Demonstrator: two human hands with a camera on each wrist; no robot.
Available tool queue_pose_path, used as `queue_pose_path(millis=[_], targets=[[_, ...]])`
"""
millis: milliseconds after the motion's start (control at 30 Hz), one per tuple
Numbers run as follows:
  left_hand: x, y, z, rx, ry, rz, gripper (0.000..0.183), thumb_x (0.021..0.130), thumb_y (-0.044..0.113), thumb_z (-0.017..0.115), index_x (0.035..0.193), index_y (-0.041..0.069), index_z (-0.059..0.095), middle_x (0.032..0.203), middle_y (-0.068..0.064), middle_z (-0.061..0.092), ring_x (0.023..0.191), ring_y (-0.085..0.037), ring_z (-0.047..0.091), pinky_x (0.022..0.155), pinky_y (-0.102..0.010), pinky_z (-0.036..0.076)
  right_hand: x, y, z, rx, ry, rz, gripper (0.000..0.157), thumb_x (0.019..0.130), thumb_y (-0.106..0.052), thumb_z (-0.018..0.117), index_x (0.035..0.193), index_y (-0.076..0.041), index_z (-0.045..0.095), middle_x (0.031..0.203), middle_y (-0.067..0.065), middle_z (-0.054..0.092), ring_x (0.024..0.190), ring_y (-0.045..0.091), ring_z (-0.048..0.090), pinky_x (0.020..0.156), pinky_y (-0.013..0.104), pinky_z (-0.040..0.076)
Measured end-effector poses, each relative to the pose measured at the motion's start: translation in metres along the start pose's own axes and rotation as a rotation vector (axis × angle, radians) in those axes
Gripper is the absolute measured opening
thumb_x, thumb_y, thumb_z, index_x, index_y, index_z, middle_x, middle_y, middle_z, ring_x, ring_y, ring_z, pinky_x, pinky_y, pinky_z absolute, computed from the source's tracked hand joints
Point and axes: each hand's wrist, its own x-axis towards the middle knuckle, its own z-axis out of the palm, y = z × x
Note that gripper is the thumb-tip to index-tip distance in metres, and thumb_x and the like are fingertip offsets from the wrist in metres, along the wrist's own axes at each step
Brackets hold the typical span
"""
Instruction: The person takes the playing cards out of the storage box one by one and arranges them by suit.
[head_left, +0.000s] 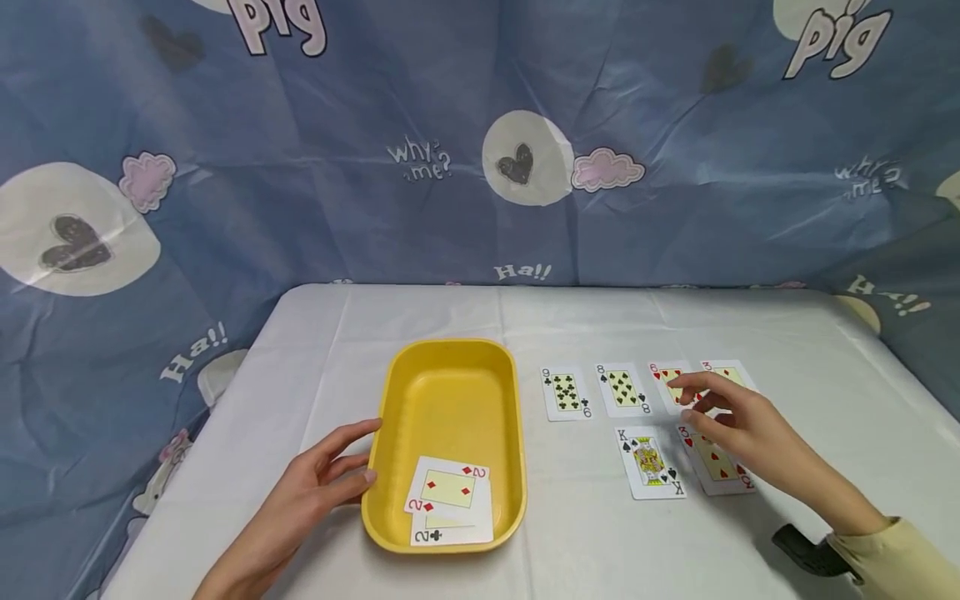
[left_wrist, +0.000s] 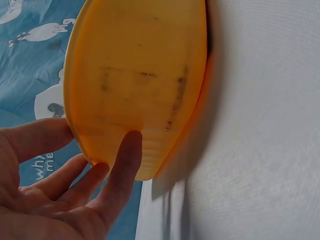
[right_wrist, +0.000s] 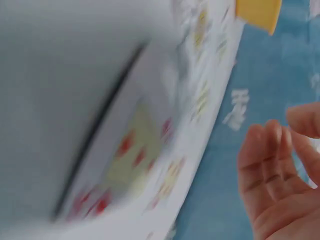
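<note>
My left hand (head_left: pixel 318 475) touches the outer left wall of a yellow tray (head_left: pixel 381 417) with extended fingers. In the left wrist view the fingertips (left_wrist: pixel 131 142) rest against the tray's outer side. Inside the tray's near end lies a two of diamonds (head_left: pixel 447 487), overlapping a two of clubs (head_left: pixel 457 533). My right hand (head_left: pixel 750 421) hovers over the playing cards at the right, fingers loosely bent and holding nothing. Under and beside it lie a three of hearts (head_left: pixel 717 467), a king of spades (head_left: pixel 651 462) and a partly covered six of hearts (head_left: pixel 663 375).
A nine of clubs (head_left: pixel 566 393) and an eight of spades (head_left: pixel 622 389) lie face up in the back row. At that row's right end is a red three (head_left: pixel 731 372), partly hidden by the hand. A blue patterned cloth (head_left: pixel 450 225) hangs behind the white table (head_left: pixel 600 550).
</note>
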Motion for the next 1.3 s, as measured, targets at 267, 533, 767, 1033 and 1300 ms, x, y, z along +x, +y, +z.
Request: queue_pose_path(millis=[267,533,767,1033,1300], targets=[[0.001,-0.003,0.001,-0.044,0.024,0.026,0.056,0.091,0.018,0.070,0.143,0.017,0.049,0.136,-0.015,0.057,0.116,-0.026,0.060,0.085,-0.040,0.053,0.031,-0.044,0.040,0.178,-0.118,-0.124,0.032,0.095,-0.002,0.063,0.121,-0.020,0.063,0.112,-0.003,0.064,0.096,0.022,0.063,0.080,0.031,0.053],[0.003,-0.002,0.000,-0.053,0.013,0.051,0.056,0.090,0.015,0.071,0.143,0.015,0.051,0.133,-0.016,0.059,0.115,-0.028,0.061,0.085,-0.039,0.054,0.055,-0.092,0.087,0.351,-0.241,-0.283,0.024,0.097,-0.005,0.061,0.116,-0.018,0.066,0.112,-0.002,0.065,0.100,0.016,0.062,0.086,0.033,0.052],[0.004,-0.001,0.000,-0.051,0.037,0.031,0.057,0.090,0.017,0.073,0.142,0.016,0.051,0.131,-0.015,0.061,0.113,-0.027,0.062,0.085,-0.040,0.054,0.085,-0.118,0.122,0.328,-0.505,-0.412,0.027,0.099,-0.011,0.060,0.124,-0.021,0.062,0.118,-0.006,0.062,0.103,0.012,0.060,0.088,0.030,0.050],[0.004,-0.004,-0.002,-0.045,-0.007,0.046,0.059,0.090,0.021,0.072,0.144,0.016,0.047,0.132,-0.016,0.060,0.116,-0.027,0.061,0.085,-0.039,0.053,0.125,-0.125,0.159,0.231,-0.864,-0.467,0.032,0.096,-0.008,0.063,0.127,-0.016,0.062,0.123,-0.005,0.062,0.107,0.007,0.057,0.090,0.024,0.048],[0.002,-0.004,-0.003,-0.056,-0.016,0.035,0.062,0.090,0.024,0.072,0.145,0.016,0.045,0.135,-0.016,0.057,0.118,-0.027,0.059,0.086,-0.039,0.053,0.151,-0.128,0.183,0.090,-1.069,-0.469,0.051,0.085,-0.011,0.079,0.131,-0.025,0.062,0.129,-0.019,0.055,0.112,0.003,0.049,0.100,0.021,0.037]])
